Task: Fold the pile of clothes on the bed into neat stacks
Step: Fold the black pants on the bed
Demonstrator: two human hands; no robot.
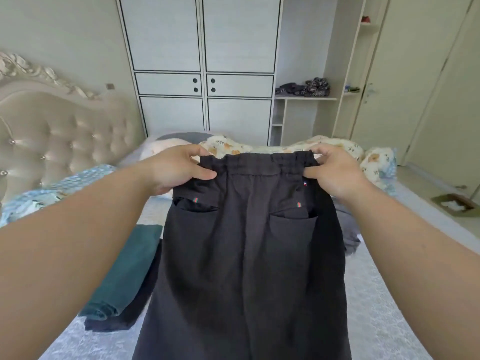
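Observation:
I hold a pair of black trousers point(249, 255) up over the bed point(384, 320), back pockets facing me, legs hanging down past the frame's bottom edge. My left hand point(179, 170) pinches the left end of the elastic waistband, thumb on the near side. My right hand point(335, 172) pinches the right end the same way. On the bed to the left lies a folded teal garment point(127, 271) on top of a dark folded one point(109, 326). A grey garment point(349, 229) shows behind the trousers on the right.
A floral quilt point(337, 146) is bunched at the far side of the bed, with a blue patterned pillow point(59, 188) by the tufted headboard point(67, 136). A white wardrobe point(202, 68) and open shelves point(306, 100) stand behind. A cardboard box point(454, 205) sits at the right.

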